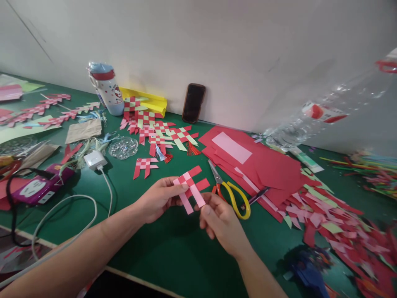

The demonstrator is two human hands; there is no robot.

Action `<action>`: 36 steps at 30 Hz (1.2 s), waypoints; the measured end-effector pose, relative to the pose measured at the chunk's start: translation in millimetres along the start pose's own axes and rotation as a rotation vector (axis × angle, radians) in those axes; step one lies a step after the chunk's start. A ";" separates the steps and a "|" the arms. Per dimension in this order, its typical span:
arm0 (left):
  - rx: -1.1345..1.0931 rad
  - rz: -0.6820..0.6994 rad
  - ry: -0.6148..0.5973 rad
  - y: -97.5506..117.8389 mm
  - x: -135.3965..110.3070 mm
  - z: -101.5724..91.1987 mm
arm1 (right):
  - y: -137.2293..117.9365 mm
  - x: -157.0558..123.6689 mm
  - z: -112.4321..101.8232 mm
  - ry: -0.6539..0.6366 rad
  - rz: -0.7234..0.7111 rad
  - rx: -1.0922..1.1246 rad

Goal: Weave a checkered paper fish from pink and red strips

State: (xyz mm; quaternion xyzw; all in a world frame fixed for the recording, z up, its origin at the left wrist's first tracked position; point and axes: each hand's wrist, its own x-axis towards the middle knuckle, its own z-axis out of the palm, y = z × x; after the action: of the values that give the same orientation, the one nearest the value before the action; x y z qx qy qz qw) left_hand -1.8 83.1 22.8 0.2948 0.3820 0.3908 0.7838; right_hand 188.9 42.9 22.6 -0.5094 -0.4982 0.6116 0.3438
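Both hands hold a small woven piece of red and pink paper strips (191, 187) above the green table (161, 244). My left hand (158, 198) pinches its left side, thumb on top. My right hand (218, 221) grips the lower end of a pink strip, fingers curled. Yellow-handled scissors (231, 192) lie just right of the piece. A finished woven fish (145, 165) lies a little behind my left hand.
Several woven paper fish (161, 132) lie at the back by a lidded bottle (107, 89), a yellow tray (149, 101) and a phone (193, 102) leaning on the wall. Red paper sheets (263, 165) and strip offcuts (328, 219) spread at right. A charger with cable (95, 160) lies left.
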 end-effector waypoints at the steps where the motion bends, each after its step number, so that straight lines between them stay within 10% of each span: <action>1: 0.011 0.009 -0.009 -0.6 -0.2 -0.1 | -0.3 -0.4 3.8 -0.047 0.034 -0.008; 36: 0.005 0.114 0.064 -3.3 3.6 -0.3 | 6.2 3.3 10.9 0.060 -0.034 -0.014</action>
State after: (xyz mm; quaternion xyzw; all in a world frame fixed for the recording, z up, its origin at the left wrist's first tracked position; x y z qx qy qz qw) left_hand 0.6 84.5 18.9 0.3054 0.3903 0.4432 0.7470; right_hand 178.1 41.5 15.5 -0.5213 -0.5007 0.5864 0.3655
